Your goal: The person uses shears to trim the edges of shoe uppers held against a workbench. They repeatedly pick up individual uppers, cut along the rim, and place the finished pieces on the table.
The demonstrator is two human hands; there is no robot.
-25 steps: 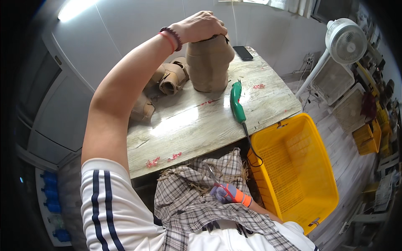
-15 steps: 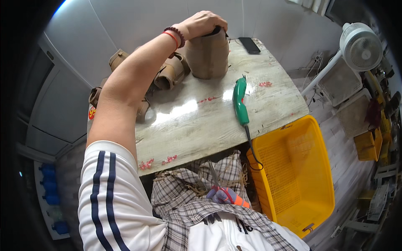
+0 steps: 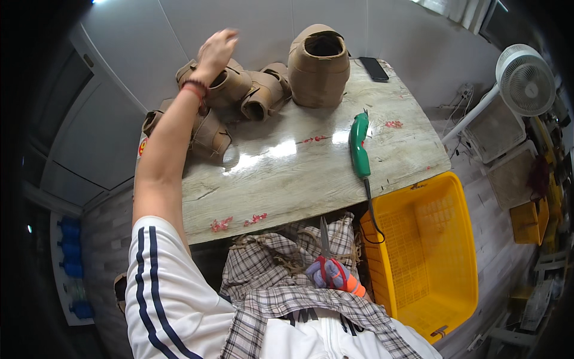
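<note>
My left hand is raised over the left part of the table, its fingers stretched out and slightly blurred, with nothing visible in them. Below it lie several curved tan shell-shaped pieces, among them one hollow piece on its side and another farther right. Apart from these, a tall stack of nested tan shells stands upright with a dark opening near its top. Close to my lap, my right hand, in a greyish-purple glove with an orange cuff, grips red-handled scissors, blades pointing up and away.
A green corded electric cutter lies on the table, its cord hanging over the front edge. A black phone rests at the back right. The yellow plastic crate stands to my right, with a white fan beyond the table.
My left hand has let go of the tall tan stack and moved left over the other pieces. The stack now stands on its own. My right hand still holds the scissors.
</note>
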